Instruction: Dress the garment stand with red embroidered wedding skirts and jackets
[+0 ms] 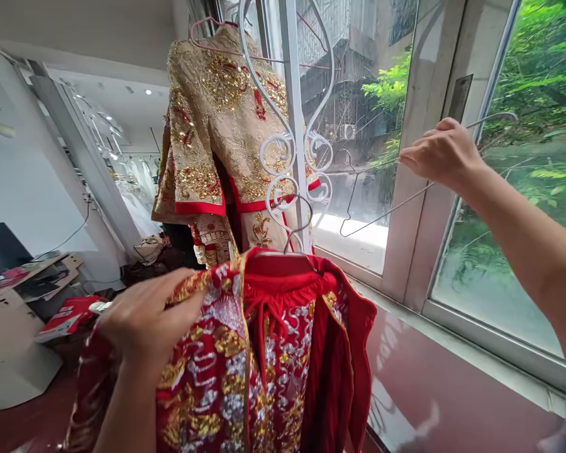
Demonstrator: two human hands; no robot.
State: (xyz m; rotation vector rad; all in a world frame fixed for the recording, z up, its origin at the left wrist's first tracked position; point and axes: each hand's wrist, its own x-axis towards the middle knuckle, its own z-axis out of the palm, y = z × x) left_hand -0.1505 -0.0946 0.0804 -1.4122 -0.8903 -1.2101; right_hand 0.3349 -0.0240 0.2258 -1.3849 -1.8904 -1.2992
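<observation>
A red jacket point(231, 371) with gold and silver embroidery hangs on a hanger, whose metal hook point(306, 217) rises above its collar. Red ties are knotted at the front of the garment beneath it. My left hand point(146, 314) is closed over the jacket's left-side shoulder, its fingertips partly hidden by fabric. Raised by the window, my right hand point(446, 154) is closed around thin wire hangers point(387, 213); their wires stick out on both sides of the fist. How many it holds I cannot tell.
A gold sequinned jacket point(245, 119) hangs behind on a white scrolled metal stand point(295, 113). Windows point(368, 207) and a sill point(476, 352) run along the right. At left are a desk point(9, 333) and a red box point(70, 314).
</observation>
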